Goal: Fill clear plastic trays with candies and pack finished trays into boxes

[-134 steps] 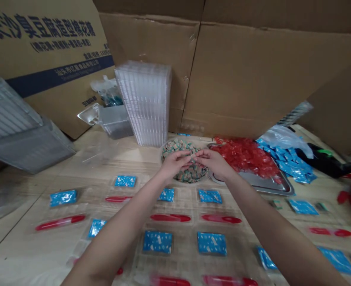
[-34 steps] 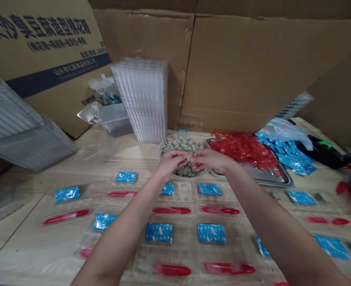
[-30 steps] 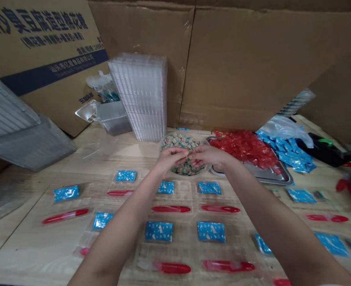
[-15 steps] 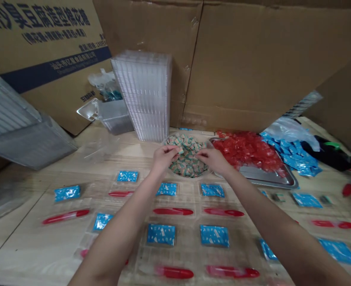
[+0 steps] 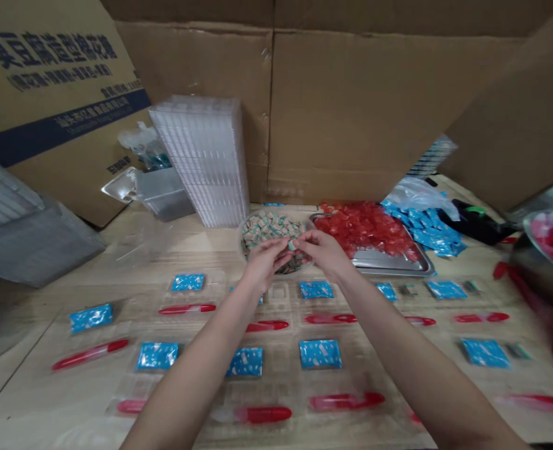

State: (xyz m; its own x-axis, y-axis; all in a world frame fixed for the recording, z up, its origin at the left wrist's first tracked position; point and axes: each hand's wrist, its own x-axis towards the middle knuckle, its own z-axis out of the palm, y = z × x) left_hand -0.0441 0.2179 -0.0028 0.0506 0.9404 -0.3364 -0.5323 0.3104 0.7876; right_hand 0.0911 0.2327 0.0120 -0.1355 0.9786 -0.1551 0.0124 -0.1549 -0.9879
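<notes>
I pinch a small packet (image 5: 293,245) between the fingertips of both my hands: thumb and forefinger of my left hand (image 5: 267,259) are closed on its near-left side, and those of my right hand (image 5: 322,249) on its right. It is a tiny squarish piece, pale with a blue-green edge; my fingers cover part of it and any print is too small to read. I have it just above the near part of a round clear tub (image 5: 240,236), which is filled with a loose heap of little beige pieces (image 5: 267,226) edged in green, much like the one I hold.

Just right of the tub lies a metal tray (image 5: 391,265) heaped with crinkly red wrapped pieces (image 5: 365,226), and beyond its right side is a pile of shiny blue packets (image 5: 424,230). A tall stack of clear plastic trays (image 5: 206,159) stands behind the tub, to its left. Nearer me, shallow clear trays (image 5: 279,294) spread over the wooden table (image 5: 27,390), with patterned blue packets and red, pen-shaped items (image 5: 91,354) in them.
</notes>
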